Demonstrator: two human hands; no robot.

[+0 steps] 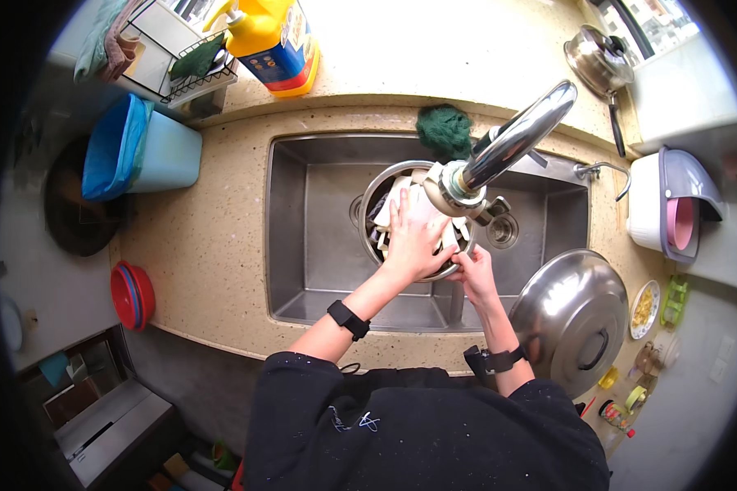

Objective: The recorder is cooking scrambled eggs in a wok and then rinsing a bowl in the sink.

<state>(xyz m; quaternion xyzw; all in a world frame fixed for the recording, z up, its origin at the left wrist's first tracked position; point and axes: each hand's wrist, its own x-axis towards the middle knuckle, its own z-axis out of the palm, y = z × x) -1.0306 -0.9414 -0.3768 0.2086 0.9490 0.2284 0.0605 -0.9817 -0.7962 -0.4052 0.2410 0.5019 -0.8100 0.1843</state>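
A round metal bowl [365,228] sits in the stainless steel sink [331,245], over the divider between its two basins. Cut white vegetable pieces [383,213] fill it, some with dark purple skin like eggplant. My left hand [414,240] lies palm down on the pieces, fingers spread, covering part of them. On the bowl's near right rim, my right hand [476,273] pinches the edge between thumb and fingers. The chrome faucet [516,135] reaches over the bowl and hides its upper right part. Whether water runs from it, I cannot tell.
Behind the sink lies a green scouring pad [444,130]. A large metal lid [571,319] leans at the right front edge. Left are a blue bin [166,150] and red basins [123,294]. A yellow pump bottle [276,49] and a lidded pan [596,58] stand behind.
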